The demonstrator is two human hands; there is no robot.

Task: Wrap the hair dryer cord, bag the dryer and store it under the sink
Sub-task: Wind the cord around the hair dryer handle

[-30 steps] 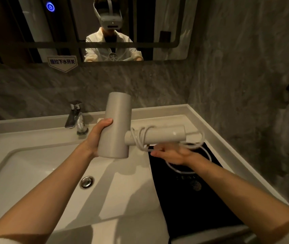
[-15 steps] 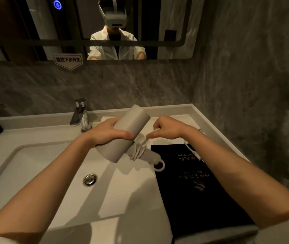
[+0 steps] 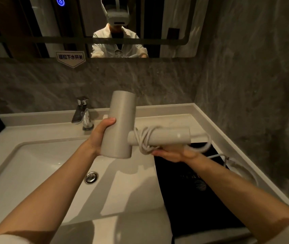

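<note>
Off-white hair dryer [image 3: 118, 127], matt plastic: barrel upright, held in the air above the white sink [image 3: 34, 166]; handle [image 3: 159, 138] projecting sideways to the right.

Left hand [image 3: 99, 136]: grip closed around the lower half of the barrel, thumb on the near face, fingers hidden behind.

Cord [image 3: 144, 140], white: several turns wound round the handle close to the barrel. One loose loop leaves the far end of the handle and swings out to the right; the remaining length trails down over the worktop [image 3: 216, 131] at the right edge.

Right hand [image 3: 173, 154]: just below the handle, palm up, touching the wound turns; whether this grip is closed on the cord cannot be told, as the fingertips are hidden.

Black bag [image 3: 193, 199]: lying flat on the worktop to the right of the basin, beneath the right forearm, pale printed mark on its face.

Chrome tap [image 3: 82, 113]: at the back of the basin, behind the left hand. Drain plug [image 3: 91, 177]: in the basin floor.

Mirror [image 3: 173, 25]: on the grey stone wall, reflecting a person in a white top wearing a headset; small sign [image 3: 70, 58] at its lower edge.
</note>
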